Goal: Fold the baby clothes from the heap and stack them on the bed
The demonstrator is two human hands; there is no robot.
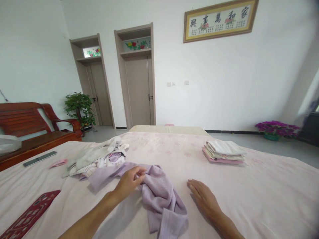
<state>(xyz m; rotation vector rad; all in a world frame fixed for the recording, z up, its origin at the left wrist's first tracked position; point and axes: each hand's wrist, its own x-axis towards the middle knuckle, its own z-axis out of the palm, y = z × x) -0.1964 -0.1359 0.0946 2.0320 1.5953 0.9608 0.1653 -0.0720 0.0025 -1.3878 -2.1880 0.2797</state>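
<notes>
A lilac garment (159, 187) with fine stripes lies crumpled in front of me, one long part stretching left toward a heap of clothes. The fingers of my left hand (130, 181) are curled together on its upper left edge, pinching the fabric. To the right of the garment, my right hand (202, 194) rests flat on the pink bedspread (249, 199), fingers stretched out and holding nothing. The heap of crumpled clothes (96, 157), white, grey and patterned, sits behind my left hand. Farther right is a neat stack of folded clothes (223, 152), white on top and pink below.
A dark phone (40, 158), a small pink cloth item (58, 163) and a red patterned object (31, 214) lie on the left side. Beyond are a wooden bench (37, 126), a green plant (79, 108), two doors and purple flowers (276, 127) on the floor.
</notes>
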